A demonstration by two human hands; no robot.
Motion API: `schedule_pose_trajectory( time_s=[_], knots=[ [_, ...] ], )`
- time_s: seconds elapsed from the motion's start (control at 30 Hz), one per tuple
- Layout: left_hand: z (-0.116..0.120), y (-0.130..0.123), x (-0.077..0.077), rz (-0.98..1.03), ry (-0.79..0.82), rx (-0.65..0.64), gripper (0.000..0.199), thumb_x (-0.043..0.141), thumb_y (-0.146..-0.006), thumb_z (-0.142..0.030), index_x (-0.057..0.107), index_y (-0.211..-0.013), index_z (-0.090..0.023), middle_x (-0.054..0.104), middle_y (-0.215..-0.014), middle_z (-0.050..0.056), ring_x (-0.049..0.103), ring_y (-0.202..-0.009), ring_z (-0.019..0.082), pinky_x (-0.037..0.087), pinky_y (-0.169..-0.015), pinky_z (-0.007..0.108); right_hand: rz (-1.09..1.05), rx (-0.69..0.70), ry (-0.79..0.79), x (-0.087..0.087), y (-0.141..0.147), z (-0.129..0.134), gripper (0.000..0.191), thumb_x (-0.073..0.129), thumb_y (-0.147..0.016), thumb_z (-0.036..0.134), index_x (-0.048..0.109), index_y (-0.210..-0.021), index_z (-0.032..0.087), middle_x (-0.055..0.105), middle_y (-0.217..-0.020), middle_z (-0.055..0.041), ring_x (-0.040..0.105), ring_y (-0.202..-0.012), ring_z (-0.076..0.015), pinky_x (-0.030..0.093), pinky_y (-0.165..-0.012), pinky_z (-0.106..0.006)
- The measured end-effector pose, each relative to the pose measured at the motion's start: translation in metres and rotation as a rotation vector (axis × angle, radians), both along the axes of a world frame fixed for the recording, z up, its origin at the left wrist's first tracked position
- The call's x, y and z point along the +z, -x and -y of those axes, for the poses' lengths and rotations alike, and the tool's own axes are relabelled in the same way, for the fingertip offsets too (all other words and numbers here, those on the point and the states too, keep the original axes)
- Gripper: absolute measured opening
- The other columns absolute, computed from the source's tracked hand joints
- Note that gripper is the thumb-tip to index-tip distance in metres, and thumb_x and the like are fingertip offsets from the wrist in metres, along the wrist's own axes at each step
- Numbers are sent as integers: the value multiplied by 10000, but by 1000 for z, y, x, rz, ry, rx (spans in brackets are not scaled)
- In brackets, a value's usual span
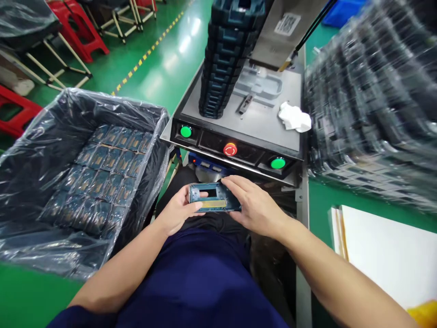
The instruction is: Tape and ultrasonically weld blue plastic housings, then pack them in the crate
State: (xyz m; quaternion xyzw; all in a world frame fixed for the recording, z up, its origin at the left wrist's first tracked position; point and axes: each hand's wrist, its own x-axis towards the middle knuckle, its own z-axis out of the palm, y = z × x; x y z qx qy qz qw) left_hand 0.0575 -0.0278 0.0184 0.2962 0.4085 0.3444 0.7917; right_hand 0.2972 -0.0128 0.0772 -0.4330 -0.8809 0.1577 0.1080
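Observation:
A dark blue-grey plastic housing (pixel 215 205) with a rectangular opening and a yellowish strip is held level above my lap. My left hand (pixel 179 209) grips its left end, thumb on the face and a fingertip showing through the opening. Around the right end, my right hand (pixel 254 207) is closed, fingers along the top edge and thumb below. Just beyond the hands is a machine's front panel (pixel 211 146) with two green buttons and a red one.
A plastic-lined bin (pixel 20 182) at left holds rows of wrapped parts (pixel 102 182). On the machine plate (pixel 191 107) stand a tall stack of dark housings (pixel 221 64) and a white cloth (pixel 293 117). Stacked clear trays (pixel 375 109) and white sheets (pixel 389 246) lie at right.

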Motion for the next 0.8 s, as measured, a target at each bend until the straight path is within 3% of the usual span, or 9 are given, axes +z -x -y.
schedule_pose_trajectory(
  time_s=[0.1, 0.2, 0.27, 0.37, 0.47, 0.57, 0.7, 0.8],
  knots=[
    [-10, 2, -17, -217, -178, 42, 530, 568, -866, -450, 418, -1296, -177, 544, -1298, 154, 582, -1139, 246, 481, -969, 466, 17, -137, -84, 20, -21, -17, 698, 647, -746, 234, 413, -1399, 162, 493, -1361, -144, 484, -1249, -288, 443, -1045, -446],
    [-21, 4, -49, -785, -524, 51, 585, 590, -836, -441, 441, -1312, -137, 481, -1365, 179, 454, -1289, 278, 341, -1110, 496, 81, -323, -164, 42, -49, -45, 684, 675, -736, 305, 455, -1367, 160, 528, -1326, -146, 515, -1218, -308, 452, -1026, -463],
    [-25, 3, -73, -1107, -703, -26, 605, 591, -828, -388, 447, -1336, -94, 400, -1433, 204, 344, -1368, 303, 286, -1144, 494, 133, -440, -184, 58, -66, -69, 712, 715, -699, 351, 485, -1341, 148, 550, -1303, -149, 533, -1193, -323, 454, -1014, -465],
    [-24, -2, -103, -1386, -798, -178, 583, 552, -836, -311, 455, -1365, -88, 322, -1492, 208, 242, -1412, 350, 285, -1122, 540, 210, -607, -143, 80, -83, -113, 741, 748, -657, 395, 518, -1315, 143, 581, -1259, -146, 571, -1131, -323, 471, -974, -441],
    [-22, -7, -117, -1523, -850, -244, 562, 521, -846, -298, 463, -1386, -157, 286, -1528, 162, 165, -1436, 357, 269, -1109, 568, 281, -765, -54, 94, -91, -159, 718, 759, -642, 409, 555, -1278, 144, 636, -1145, -133, 615, -1027, -306, 497, -894, -407],
    [-25, -10, -121, -1538, -851, -256, 550, 500, -849, -311, 474, -1383, -181, 282, -1533, 135, 158, -1440, 332, 272, -1111, 539, 277, -856, -1, 94, -96, -204, 709, 774, -628, 430, 581, -1248, 146, 668, -1028, -101, 635, -933, -270, 505, -820, -362],
    [-31, -11, -122, -1520, -813, -248, 546, 499, -833, -304, 494, -1370, -204, 287, -1530, 103, 153, -1442, 307, 266, -1116, 512, 175, -872, 32, 84, -103, -255, 780, 803, -600, 423, 563, -1286, 143, 672, -1022, -76, 635, -897, -225, 500, -808, -322],
    [-34, -11, -125, -1517, -784, -227, 550, 510, -813, -286, 510, -1358, -215, 295, -1527, 94, 155, -1441, 296, 258, -1119, 505, 123, -813, 40, 77, -108, -286, 714, 822, -576, 368, 608, -1228, 168, 678, -1027, -50, 634, -907, -205, 497, -826, -295]
  ],
)
